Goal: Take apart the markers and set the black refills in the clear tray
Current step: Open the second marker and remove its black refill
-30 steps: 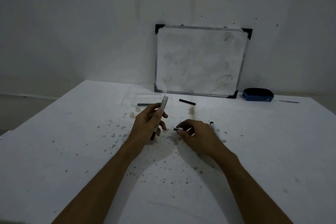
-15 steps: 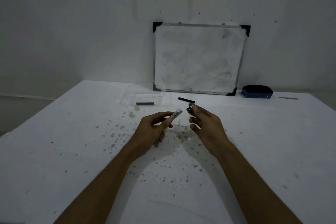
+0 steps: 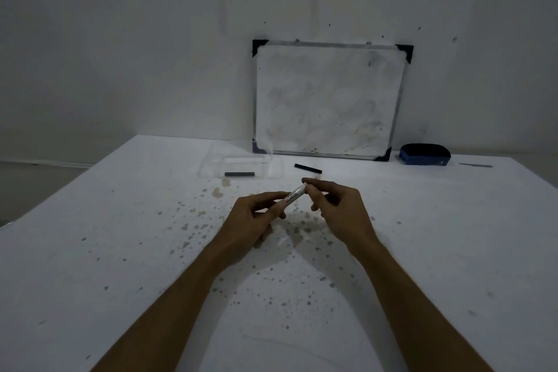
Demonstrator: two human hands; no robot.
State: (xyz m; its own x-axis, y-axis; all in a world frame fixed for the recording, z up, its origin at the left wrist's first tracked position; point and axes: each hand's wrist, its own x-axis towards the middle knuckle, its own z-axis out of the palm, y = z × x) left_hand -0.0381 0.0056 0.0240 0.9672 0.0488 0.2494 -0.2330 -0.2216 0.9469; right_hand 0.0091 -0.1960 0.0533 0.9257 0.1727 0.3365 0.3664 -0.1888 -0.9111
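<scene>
A white table point(image 3: 90, 251) fills the lower part of the view, its surface speckled with dark stains that gather thickest around its middle. Against the wall at the table's far edge leans a whiteboard point(image 3: 329, 100) with black corner caps, smudged with old marks. To its right, also at the far edge, lies a blue eraser point(image 3: 424, 154), and a thin dark strip point(image 3: 475, 165) lies further right along that edge.

Just left of the whiteboard's lower corner, near the far edge, sits the clear tray point(image 3: 211, 164). One black refill point(image 3: 239, 174) lies flat inside it, along its near wall. A second refill point(image 3: 308, 168) lies on the bare table just right of the tray, apart from it, angled slightly.

Both forearms reach in from the near edge and meet above the middle of the table. The left hand point(image 3: 253, 217) grips the marker barrel point(image 3: 292, 197), thumb and forefinger pinching it near its lower end while the other fingers curl under. The barrel tilts up and to the right. The right hand point(image 3: 338, 208) closes thumb and forefinger on the barrel's upper end, where a small dark tip shows at the fingertips; its remaining fingers curl loosely inward. Whether that dark tip is a cap, plug or refill end cannot be told.
</scene>
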